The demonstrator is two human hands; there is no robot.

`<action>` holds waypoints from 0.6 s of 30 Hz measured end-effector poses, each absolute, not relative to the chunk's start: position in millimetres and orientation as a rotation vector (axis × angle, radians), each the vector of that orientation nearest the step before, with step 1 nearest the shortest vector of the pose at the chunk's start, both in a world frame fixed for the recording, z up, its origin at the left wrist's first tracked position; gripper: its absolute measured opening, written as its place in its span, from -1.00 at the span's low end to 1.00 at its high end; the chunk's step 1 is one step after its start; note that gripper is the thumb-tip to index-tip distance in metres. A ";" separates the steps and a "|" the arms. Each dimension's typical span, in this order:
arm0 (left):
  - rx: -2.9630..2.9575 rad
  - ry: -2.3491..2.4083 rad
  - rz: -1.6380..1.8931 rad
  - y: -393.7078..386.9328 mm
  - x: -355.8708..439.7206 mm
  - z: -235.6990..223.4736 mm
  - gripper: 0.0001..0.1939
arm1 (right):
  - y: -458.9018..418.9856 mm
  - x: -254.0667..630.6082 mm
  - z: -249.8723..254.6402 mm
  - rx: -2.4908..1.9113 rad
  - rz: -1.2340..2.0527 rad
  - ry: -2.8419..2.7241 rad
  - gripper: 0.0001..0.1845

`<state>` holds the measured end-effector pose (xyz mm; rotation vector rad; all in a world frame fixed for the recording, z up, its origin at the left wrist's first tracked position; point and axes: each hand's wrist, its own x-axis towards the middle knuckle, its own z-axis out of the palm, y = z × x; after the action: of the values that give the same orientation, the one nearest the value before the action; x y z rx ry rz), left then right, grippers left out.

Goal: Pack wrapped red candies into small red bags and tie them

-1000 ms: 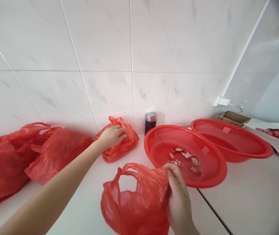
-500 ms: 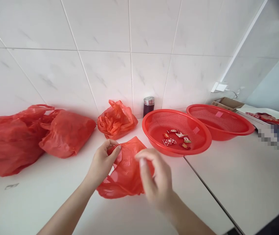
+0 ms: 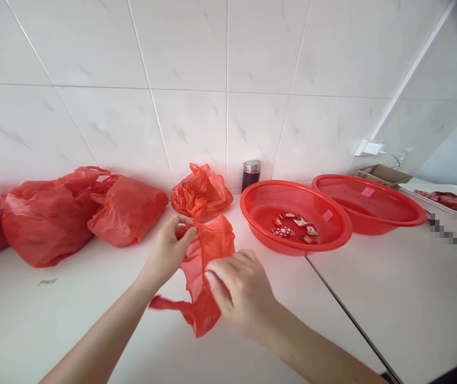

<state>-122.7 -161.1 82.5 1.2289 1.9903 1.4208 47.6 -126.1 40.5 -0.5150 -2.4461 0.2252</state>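
A thin red plastic bag is stretched between my two hands above the white table. My left hand pinches its upper left part between thumb and fingers. Lower and to the right, my right hand is closed on the bag's edge, covering part of it. One strap-like end of the bag hangs out to the left, below my left wrist. Just behind my hands sits a crumpled bundle of red plastic bags. To the right of them stands a red basket with several small wrapped packets in it.
Filled red bags line the wall at the left. A second red basket stands behind the first. A dark bottle with a silver lid is near the wall. A cardboard box lies at the far right. A seam crosses the table.
My right hand, apart from the bag's edge before, has closed on it. The bag is now pulled narrower and longer. The view has swung slightly left, showing another red bag there.
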 end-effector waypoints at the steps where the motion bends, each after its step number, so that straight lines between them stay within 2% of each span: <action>1: 1.251 1.962 1.413 -159.3 -117.4 81.4 -0.87 | -130.6 41.2 43.5 -0.459 0.212 -2.429 -0.74; 3: 1.312 1.936 1.385 -158.0 -111.2 81.0 -0.90 | -132.0 29.3 43.8 -0.446 0.150 -2.492 -0.74; 6: 1.408 1.968 1.291 -165.1 -120.8 85.9 -0.90 | -114.4 29.2 35.2 -0.716 0.066 -2.747 -0.66; 9: 1.498 1.905 0.930 -180.3 -147.4 92.3 -0.85 | -89.9 55.9 29.8 -0.968 0.099 -2.985 -0.78; 10: 1.539 1.845 0.788 -185.4 -156.1 92.9 -0.86 | -83.7 68.0 30.4 -0.990 0.133 -3.021 -0.70; 12: 1.669 1.750 0.553 -192.7 -168.4 90.4 -0.92 | -75.6 91.1 34.9 -0.967 0.232 -3.049 -0.36; 13: 1.761 1.758 0.481 -194.4 -171.2 87.5 -0.90 | -73.6 100.8 38.4 -0.934 0.284 -3.050 -0.26; 18: 2.028 2.192 0.420 -188.9 -163.3 78.8 -0.46 | -69.6 126.9 58.3 -0.791 0.388 -3.025 -0.02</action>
<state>-163.3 -188.9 78.8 2.0283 2.1923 0.4197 126.9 -69.6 58.3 -0.7907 -3.0247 0.3877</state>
